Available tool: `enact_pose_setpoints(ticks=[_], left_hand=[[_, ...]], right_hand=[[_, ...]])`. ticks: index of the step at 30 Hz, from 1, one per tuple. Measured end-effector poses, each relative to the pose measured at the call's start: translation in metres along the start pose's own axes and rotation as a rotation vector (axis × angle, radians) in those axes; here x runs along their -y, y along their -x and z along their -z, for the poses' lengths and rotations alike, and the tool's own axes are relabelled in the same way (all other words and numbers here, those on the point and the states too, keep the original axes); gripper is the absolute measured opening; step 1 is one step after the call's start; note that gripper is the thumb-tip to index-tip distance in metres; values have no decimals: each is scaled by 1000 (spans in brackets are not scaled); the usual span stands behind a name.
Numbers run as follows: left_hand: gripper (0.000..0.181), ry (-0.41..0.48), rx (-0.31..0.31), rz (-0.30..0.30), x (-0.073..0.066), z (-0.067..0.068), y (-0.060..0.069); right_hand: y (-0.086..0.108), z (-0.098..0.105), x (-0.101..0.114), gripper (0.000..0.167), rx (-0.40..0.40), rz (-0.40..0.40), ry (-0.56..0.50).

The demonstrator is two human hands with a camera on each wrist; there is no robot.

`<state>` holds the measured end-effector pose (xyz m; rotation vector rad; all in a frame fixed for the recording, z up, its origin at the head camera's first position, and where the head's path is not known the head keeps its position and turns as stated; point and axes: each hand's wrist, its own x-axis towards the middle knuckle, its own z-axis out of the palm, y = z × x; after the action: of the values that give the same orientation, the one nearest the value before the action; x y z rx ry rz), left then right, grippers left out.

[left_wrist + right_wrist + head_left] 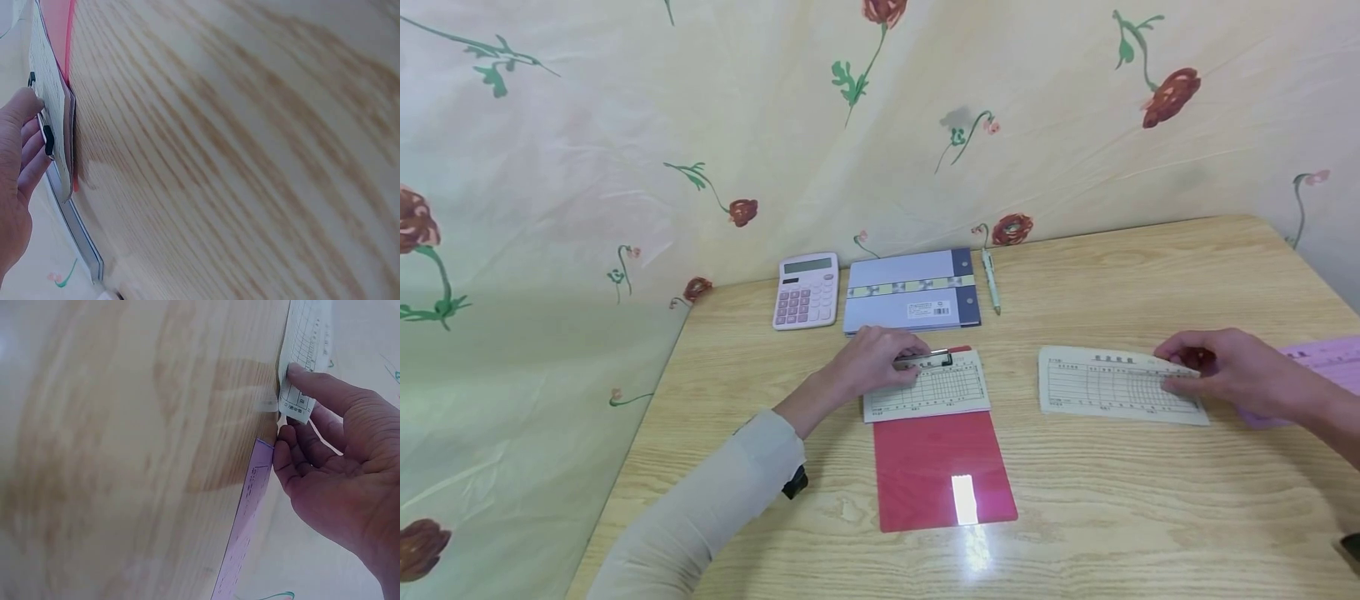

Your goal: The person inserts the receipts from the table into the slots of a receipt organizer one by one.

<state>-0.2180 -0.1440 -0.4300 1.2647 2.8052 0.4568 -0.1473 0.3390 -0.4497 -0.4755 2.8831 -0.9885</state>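
A red clipboard lies on the table with a pad of printed white forms across its upper part. At its top edge, my left hand pinches the metal clip. In the left wrist view, the thumb of the left hand presses on the clip with black ends. Off to the right, my right hand pinches the right end of a loose white form. The right wrist view shows the thumb of the right hand on this form.
Beyond the clipboard lie a pink calculator, a blue-grey notebook and a light green pen. Purple printed paper lies partly under the right forearm. A floral cloth hangs behind the wooden table.
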Motion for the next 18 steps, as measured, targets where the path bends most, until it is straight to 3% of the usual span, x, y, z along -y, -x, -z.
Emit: enact_pose_setpoints(ticks=[11,18], left_hand=[[29,11,5,9,0,1,0],[28,24,7,11,-1,1,0]], right_hand=[[0,11,12,15,-39,-69,44],[1,20,15,11,-82,-26,-33]])
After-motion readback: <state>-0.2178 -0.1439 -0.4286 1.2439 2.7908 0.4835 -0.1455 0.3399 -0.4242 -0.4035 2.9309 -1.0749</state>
